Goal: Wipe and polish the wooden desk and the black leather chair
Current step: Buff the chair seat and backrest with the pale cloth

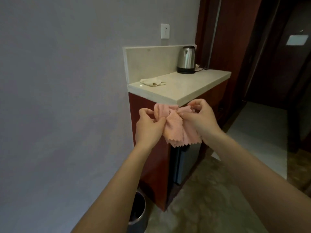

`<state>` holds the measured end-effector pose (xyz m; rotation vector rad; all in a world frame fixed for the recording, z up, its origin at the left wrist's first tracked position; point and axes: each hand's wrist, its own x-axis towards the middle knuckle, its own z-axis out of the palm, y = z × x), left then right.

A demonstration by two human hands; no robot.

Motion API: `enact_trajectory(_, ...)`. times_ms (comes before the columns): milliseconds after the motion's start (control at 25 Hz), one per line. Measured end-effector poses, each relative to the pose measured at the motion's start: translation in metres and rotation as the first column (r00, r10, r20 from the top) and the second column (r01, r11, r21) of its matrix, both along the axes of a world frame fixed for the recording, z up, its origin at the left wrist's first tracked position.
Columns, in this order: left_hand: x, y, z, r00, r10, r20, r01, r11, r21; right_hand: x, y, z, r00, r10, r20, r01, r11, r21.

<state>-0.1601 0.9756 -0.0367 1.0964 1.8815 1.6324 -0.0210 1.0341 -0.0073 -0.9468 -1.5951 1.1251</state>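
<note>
Left hand (149, 126) and right hand (200, 117) both pinch bunched pink cloth (176, 126) at frame centre, fingertips partly buried in folds. Cloth's long axis runs left-right, zigzag edge hanging down. Behind, upper centre: counter (193, 88), kettle (186, 60), crumpled beige rag (152, 82).

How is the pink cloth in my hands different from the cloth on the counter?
The pink cloth is pink; the counter cloth is off-white with darker marks. The pink cloth is pinched in the air by the left hand and right hand; the counter cloth lies untouched on the countertop. The pink cloth shows a zigzag edge; the counter cloth's edge is unclear. Both are crumpled.
</note>
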Motion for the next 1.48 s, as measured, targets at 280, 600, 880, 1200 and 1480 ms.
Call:
enact_trajectory(280, -0.077, 0.224, 0.025, 0.983, 0.120, -0.137, -0.124, 0.992, -0.021, -0.088, 0.270, 0.024, 0.972, 0.175, 0.155, -0.199, 0.967, 0.157)
enact_trajectory(600, -0.155, 0.357, 0.032, 0.950, 0.277, -0.141, -0.300, 0.938, -0.176, -0.145, 0.458, 0.036, 0.578, 0.391, 0.716, -0.532, 0.846, -0.033)
enact_trajectory(880, -0.205, 0.406, 0.028, 0.878, 0.307, -0.366, -0.467, 0.712, -0.524, -0.228, 0.476, 0.053, 0.448, 0.467, 0.763, -0.674, 0.737, -0.055)
enact_trajectory(1200, -0.214, 0.413, 0.035, 0.899, 0.435, 0.044, -0.397, 0.855, -0.334, -0.250, 0.488, 0.064, 0.478, 0.117, 0.871, -0.652, 0.712, 0.262)
enact_trajectory(1480, -0.207, 0.391, 0.058, 0.874, 0.433, 0.220, -0.441, 0.898, -0.016, -0.255, 0.456, 0.081, 0.670, -0.207, 0.713, -0.521, 0.553, 0.650)
